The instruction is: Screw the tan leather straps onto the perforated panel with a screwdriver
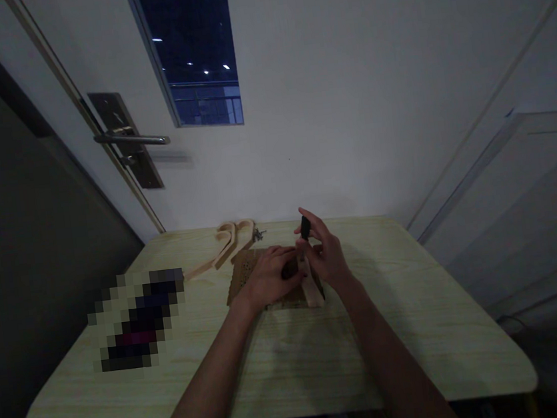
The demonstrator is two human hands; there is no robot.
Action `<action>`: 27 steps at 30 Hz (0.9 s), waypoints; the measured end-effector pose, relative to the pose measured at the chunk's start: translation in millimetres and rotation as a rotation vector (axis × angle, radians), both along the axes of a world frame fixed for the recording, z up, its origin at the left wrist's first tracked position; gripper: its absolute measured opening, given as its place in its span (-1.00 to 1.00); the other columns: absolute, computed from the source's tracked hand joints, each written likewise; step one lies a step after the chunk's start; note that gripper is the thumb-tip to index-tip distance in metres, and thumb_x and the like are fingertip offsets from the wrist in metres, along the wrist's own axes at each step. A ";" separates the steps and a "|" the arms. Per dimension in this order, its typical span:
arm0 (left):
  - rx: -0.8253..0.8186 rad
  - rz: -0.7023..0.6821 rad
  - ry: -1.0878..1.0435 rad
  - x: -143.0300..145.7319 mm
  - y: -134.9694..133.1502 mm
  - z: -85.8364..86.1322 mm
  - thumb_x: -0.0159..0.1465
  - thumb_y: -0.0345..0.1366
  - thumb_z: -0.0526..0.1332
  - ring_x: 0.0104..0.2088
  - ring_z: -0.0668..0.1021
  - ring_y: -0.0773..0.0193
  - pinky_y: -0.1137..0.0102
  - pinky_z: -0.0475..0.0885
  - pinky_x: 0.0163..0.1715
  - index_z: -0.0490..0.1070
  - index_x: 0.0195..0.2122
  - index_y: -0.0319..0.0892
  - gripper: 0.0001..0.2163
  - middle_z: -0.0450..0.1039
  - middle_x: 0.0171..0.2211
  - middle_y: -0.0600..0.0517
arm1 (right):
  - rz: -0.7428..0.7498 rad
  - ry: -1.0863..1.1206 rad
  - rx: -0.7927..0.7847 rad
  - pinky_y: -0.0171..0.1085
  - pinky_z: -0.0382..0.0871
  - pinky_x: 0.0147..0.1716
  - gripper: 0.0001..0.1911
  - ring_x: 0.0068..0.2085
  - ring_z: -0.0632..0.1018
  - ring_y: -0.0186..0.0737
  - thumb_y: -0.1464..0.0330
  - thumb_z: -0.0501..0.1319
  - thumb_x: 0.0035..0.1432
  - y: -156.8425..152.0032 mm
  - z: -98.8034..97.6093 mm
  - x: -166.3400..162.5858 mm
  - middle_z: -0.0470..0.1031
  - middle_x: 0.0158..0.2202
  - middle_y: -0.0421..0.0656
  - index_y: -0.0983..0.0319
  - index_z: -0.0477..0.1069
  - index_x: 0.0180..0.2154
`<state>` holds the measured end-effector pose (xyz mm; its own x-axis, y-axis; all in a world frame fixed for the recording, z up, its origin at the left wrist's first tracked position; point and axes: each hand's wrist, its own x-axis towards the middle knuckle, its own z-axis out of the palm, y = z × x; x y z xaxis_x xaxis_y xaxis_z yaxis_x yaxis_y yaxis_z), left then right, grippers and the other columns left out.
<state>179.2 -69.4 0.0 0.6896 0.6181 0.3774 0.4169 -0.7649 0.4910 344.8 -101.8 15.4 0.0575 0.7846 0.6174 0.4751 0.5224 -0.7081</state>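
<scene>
My left hand point(266, 279) lies curled on a brown perforated wooden board point(243, 273) in the middle of the table, its fingers pressed against an upright light wooden piece point(310, 290). My right hand point(326, 254) is closed round a small tool with a black handle point(305, 227), held upright at that wooden piece. Where the tool's tip meets the wood is hidden by my fingers.
Two curved wooden pieces point(225, 243) and a small heap of screws point(259, 234) lie at the table's far edge. A blurred-out object point(140, 317) lies on the left of the light wood table point(423, 327). A white door with a metal handle point(132, 140) stands behind.
</scene>
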 end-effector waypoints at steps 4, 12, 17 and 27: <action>0.020 -0.003 -0.004 0.4 0.7 -1.8 0.22 -0.24 0.26 0.06 0.46 0.05 0.13 0.33 0.13 0.43 0.08 -0.16 -0.61 0.49 0.03 -0.09 | -0.009 0.000 0.002 -0.43 0.36 -0.62 -0.51 -0.24 0.57 -0.23 0.18 0.13 0.28 1.1 0.5 -0.7 0.54 -0.17 -0.08 0.10 0.22 0.21; 0.021 -0.008 0.002 0.6 1.2 -2.9 0.22 -0.25 0.26 0.08 0.45 0.06 0.14 0.33 0.14 0.42 0.08 -0.13 -0.62 0.48 0.06 -0.07 | -0.061 -0.036 -0.003 -0.40 0.41 -0.55 -0.54 -0.23 0.55 -0.24 0.14 0.10 0.30 -2.2 5.0 -2.1 0.53 -0.05 -0.06 0.09 0.29 0.18; 0.029 0.005 -0.004 0.3 0.4 -2.1 0.22 -0.23 0.27 0.07 0.45 0.07 0.15 0.34 0.13 0.41 0.08 -0.14 -0.61 0.47 0.07 -0.08 | -0.011 -0.005 0.013 -0.37 0.44 -0.48 -0.59 -0.25 0.57 -0.28 0.19 -0.06 0.38 -4.3 5.1 -1.9 0.52 -0.03 -0.04 0.11 0.29 0.17; 0.013 0.011 -0.001 0.9 -2.0 1.5 0.21 -0.24 0.27 0.07 0.45 0.04 0.11 0.34 0.12 0.42 0.08 -0.16 -0.60 0.48 0.05 -0.09 | -0.146 -0.067 0.076 -0.32 0.40 -0.45 -0.65 -0.32 0.51 -0.28 0.20 0.10 0.31 3.3 -1.5 0.5 0.50 -0.10 -0.11 0.11 0.30 0.10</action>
